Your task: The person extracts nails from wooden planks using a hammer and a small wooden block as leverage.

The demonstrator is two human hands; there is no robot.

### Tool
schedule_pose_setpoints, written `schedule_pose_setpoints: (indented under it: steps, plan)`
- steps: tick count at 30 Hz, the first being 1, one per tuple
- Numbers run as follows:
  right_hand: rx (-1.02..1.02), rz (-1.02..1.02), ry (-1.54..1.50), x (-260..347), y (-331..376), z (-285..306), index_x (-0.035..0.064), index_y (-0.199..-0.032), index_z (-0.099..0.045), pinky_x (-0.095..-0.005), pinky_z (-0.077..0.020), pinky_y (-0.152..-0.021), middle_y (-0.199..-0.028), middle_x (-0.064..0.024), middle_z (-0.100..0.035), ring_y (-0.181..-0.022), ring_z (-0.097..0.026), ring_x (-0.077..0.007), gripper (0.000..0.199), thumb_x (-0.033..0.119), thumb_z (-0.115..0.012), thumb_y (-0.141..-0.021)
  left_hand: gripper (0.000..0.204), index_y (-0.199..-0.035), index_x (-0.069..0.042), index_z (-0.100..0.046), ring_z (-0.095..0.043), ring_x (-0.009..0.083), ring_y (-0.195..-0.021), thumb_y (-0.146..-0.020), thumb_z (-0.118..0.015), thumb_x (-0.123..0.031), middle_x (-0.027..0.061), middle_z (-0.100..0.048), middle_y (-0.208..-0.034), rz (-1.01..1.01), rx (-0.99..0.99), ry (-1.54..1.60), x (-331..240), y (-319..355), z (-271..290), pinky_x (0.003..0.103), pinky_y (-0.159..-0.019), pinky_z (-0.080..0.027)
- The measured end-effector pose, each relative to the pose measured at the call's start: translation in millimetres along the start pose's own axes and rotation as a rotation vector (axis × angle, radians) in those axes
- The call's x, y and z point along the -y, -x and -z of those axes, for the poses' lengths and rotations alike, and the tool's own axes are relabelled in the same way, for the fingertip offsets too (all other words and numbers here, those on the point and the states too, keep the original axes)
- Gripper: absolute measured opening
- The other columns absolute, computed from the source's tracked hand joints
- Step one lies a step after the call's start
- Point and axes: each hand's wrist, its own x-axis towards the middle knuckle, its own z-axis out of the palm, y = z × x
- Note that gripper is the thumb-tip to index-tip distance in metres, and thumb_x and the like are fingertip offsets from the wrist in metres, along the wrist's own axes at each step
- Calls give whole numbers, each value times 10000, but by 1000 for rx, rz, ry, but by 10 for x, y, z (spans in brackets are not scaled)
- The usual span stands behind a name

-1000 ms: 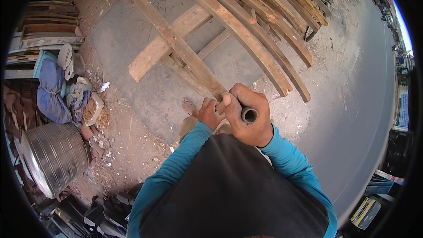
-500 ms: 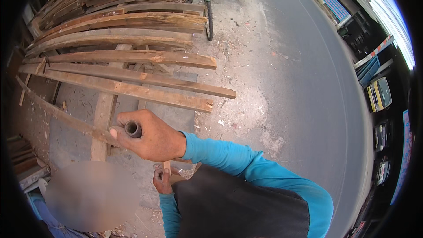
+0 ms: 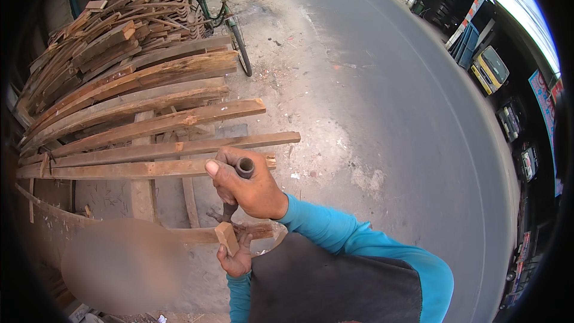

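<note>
My right hand (image 3: 254,188) is closed round the handle of a claw hammer (image 3: 229,210), whose hollow tube end points up out of the fist. Its dark head hangs low, beside the block. Lower down, my left hand (image 3: 238,258) grips a small wooden block (image 3: 226,238) between thumb and fingers. Just behind the block runs a wooden beam (image 3: 194,236), with a rough end near my dark apron. Whether the hammer head or the block touches the beam, I cannot tell.
Long wooden beams (image 3: 197,143) lie across supports ahead and left, backed by a stack of old timber (image 3: 107,42). A bicycle (image 3: 239,42) stands beyond. An asphalt road (image 3: 382,113) passes on the right. A blurred patch covers the lower left.
My right hand has moved right with the hammer, and the hammer head has come into sight. The left hand and its block show more fully. The view has shifted and turned.
</note>
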Motion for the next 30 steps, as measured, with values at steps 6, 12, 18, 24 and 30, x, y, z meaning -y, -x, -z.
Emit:
schedule_pose_setpoints:
  steps: [6,12,18,24,30]
  plan:
    - [-238,30,-86,-168,-20,-641,72,-746,-472,-262,-366,-450,-584,-4,-452,-477,-398,-73,345,226,-610,-1023,643,-1429,5,-425,-634,394,-1132,-961,-473,-432,218,-644,-1207,171,38,-86,-819,-52,255,491,-985,-528]
    - [-350,145,26,-491,60,-1130,47,-745,-486,-291,-404,-494,-576,-34,-481,-490,-420,-96,318,186,-565,-1020,650,-1418,41,-388,-659,351,-1053,-974,-509,-419,249,-685,-1052,304,276,-388,-1680,33,-55,486,-982,-531]
    - [-506,110,65,-684,360,-1226,42,-730,-501,-282,-399,-496,-589,-32,-511,-514,-454,-92,333,201,-586,-1010,493,-1301,-2,-504,-657,286,-998,-1017,-526,-404,173,-664,-1024,-136,-120,-593,-3136,-761,914,411,-892,-578]
    - [-607,72,265,-717,668,-1172,72,-678,-506,-252,-348,-491,-580,28,-497,-544,-423,-36,386,234,-647,-998,674,-1243,32,-588,-605,267,-1060,-999,-495,-590,164,-626,-1148,-454,-859,-1427,-4927,-1813,1983,398,-924,-502]
    - [-779,122,105,-529,1061,-779,60,-703,-513,-253,-357,-489,-597,22,-505,-541,-438,-50,358,214,-615,-1009,631,-1371,39,-493,-607,266,-1147,-994,-617,-452,161,-610,-1268,-500,-424,-1006,-3947,-1140,1699,399,-978,-502]
